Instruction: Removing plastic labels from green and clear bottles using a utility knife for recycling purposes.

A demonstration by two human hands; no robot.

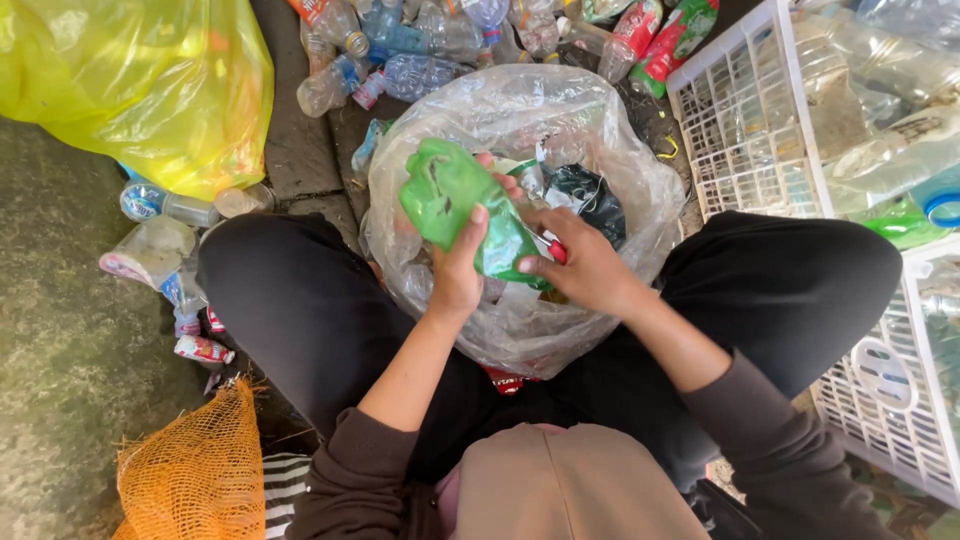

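Far left of our fingers sits a bulging yellow plastic sack (150, 85), and below it, by our left knee, an orange mesh bag (195, 475) lies on the floor. A few crushed bottles (165, 205) rest between them, well apart from our hands.

Our left hand (457, 275) comes next: its fingers (478, 218) are clamped around a crumpled green plastic bottle (455, 205), thumb on one face, the rest wrapped behind. The bottle sits just above the mouth of a clear plastic bag (520, 110) that stands between our knees.

Just right of those fingers, our right hand (585, 270) grips the bottle's lower end; its fingers are closed on a small red tool (556, 250), which we cannot make out clearly. A piece of black plastic (595, 200) lies in the bag just beyond these fingers.

Beyond the bag, a heap of clear plastic bottles (420, 40) covers the ground. Far right of our fingers stands a white plastic crate (745, 130) holding more bottles.
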